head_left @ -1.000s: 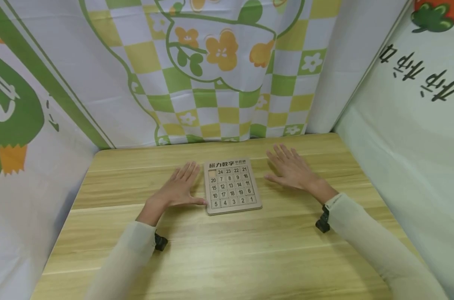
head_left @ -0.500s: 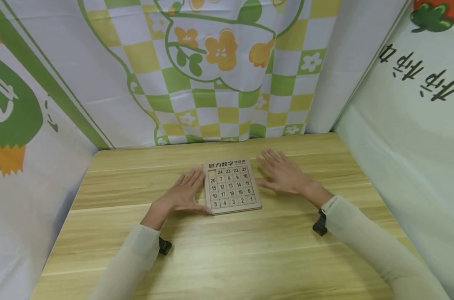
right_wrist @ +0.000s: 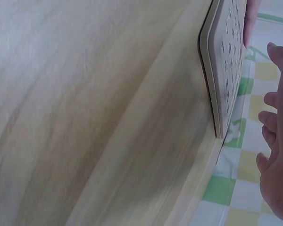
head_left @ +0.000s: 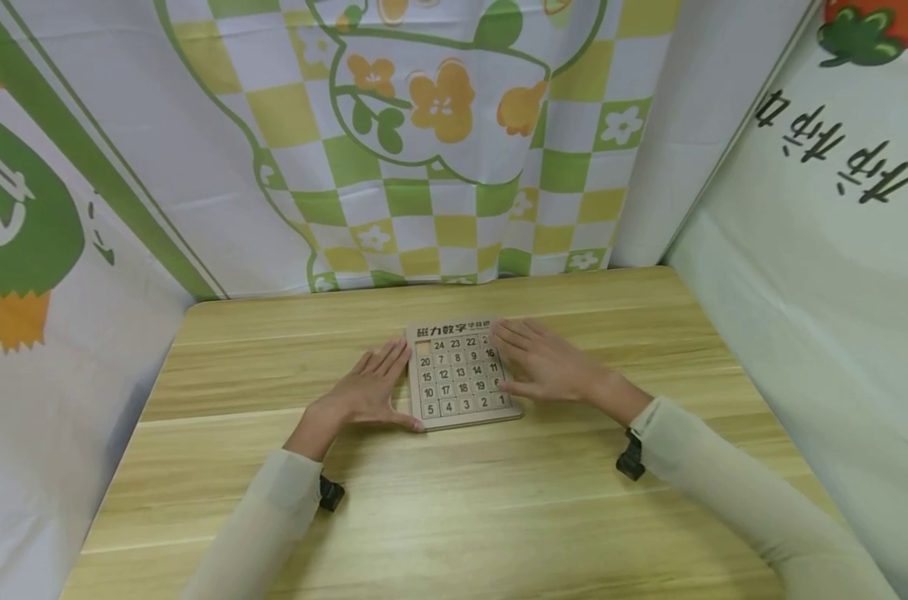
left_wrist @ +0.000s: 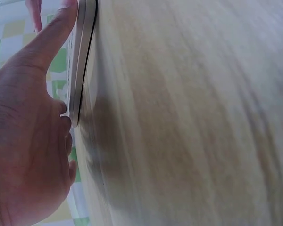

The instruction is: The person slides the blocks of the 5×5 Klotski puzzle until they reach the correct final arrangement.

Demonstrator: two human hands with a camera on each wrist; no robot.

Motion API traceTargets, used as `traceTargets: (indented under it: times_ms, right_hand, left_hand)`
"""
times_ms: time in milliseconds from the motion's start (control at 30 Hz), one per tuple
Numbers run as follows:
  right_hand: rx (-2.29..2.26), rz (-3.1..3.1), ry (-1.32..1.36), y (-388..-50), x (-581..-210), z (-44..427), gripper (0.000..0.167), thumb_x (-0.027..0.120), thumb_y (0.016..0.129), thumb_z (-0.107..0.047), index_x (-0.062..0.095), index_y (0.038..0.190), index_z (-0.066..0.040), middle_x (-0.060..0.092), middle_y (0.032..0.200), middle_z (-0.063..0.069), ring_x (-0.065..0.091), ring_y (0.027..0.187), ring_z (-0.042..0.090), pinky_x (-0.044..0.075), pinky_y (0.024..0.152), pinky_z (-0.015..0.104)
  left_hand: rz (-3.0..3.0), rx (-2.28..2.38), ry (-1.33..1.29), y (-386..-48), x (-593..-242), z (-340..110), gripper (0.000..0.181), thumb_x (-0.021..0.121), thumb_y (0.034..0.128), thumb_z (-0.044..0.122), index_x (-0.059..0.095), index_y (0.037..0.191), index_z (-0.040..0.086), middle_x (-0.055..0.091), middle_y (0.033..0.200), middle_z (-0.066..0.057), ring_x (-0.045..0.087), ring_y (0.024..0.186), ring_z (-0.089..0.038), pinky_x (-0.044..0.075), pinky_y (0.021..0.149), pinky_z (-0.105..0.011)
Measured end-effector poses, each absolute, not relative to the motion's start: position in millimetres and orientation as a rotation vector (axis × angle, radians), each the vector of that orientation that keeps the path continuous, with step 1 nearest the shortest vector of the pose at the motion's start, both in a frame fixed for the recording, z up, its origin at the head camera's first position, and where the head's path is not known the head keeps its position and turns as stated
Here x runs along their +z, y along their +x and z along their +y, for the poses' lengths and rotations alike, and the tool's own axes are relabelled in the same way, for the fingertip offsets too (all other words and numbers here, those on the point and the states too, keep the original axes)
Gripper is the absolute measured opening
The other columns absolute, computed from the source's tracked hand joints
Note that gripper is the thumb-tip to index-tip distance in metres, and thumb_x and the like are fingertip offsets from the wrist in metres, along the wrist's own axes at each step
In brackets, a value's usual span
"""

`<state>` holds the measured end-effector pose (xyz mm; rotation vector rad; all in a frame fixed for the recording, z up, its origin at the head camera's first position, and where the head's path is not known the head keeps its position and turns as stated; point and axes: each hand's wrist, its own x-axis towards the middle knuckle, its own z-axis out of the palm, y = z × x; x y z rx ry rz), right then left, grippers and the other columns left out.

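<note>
Before you, a wood-grain table (head_left: 454,517) fills the lower frame, backed by checked cloth (head_left: 454,229) at upper middle. Your left hand (head_left: 362,390), thumb spread wide, touches the left edge of the number board (head_left: 461,375) just below centre. Your right hand (head_left: 547,362), fingers straight, hovers over its right edge, partly hiding the right-hand tiles (head_left: 493,367).

Light-brown number puzzle (head_left: 463,375) flat on table (head_left: 454,500) (black numerals).
</note>
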<state>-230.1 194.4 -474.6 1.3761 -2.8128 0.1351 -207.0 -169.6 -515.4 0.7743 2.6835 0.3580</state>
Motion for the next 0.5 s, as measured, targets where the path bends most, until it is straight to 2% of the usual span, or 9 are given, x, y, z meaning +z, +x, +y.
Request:
traceTargets:
  times_ms: [167, 300, 500]
  right_hand:
    - [0.112, -2.756, 1.463, -225.1, -477.6, 185.7, 0.080, 0.058, 0.104, -0.057, 0.044, 0.160, -0.002, 0.033, 0.170, 0.020, 0.030, 0.158, 0.040, 0.022, 0.130, 0.060]
    - [0.131, -2.733, 1.532, -220.6, -478.9, 178.4, 0.079, 0.058, 0.104, -0.056, 0.043, 0.161, -0.003, 0.036, 0.169, 0.021, 0.032, 0.157, 0.040, 0.020, 0.131, 0.059]
    - [0.153, -2.691, 1.653, -214.7, -483.0, 167.0, 0.079, 0.055, 0.105, -0.058, 0.043, 0.161, -0.004, 0.039, 0.168, 0.018, 0.035, 0.156, 0.038, 0.025, 0.130, 0.060]
  left_hand:
    - [2.681, 0.346, 0.788, -210.0, -519.5, -170.2, 0.143, 0.072, 0.0758, 0.085, -0.004, 0.170, 0.009, -0.009, 0.178, -0.011, -0.008, 0.165, -0.028, -0.005, 0.133, -0.053]
    - [2.675, 0.339, 0.784, -211.2, -519.9, -170.2, 0.144, 0.071, 0.0752, 0.086, -0.004, 0.170, 0.009, -0.009, 0.178, -0.010, -0.009, 0.164, -0.027, -0.004, 0.133, -0.054]
    - [2.678, 0.304, 0.778, -211.8, -520.2, -169.4, 0.144, 0.069, 0.0749, 0.089, -0.006, 0.170, 0.010, -0.010, 0.177, -0.008, -0.009, 0.164, -0.025, -0.004, 0.134, -0.053]
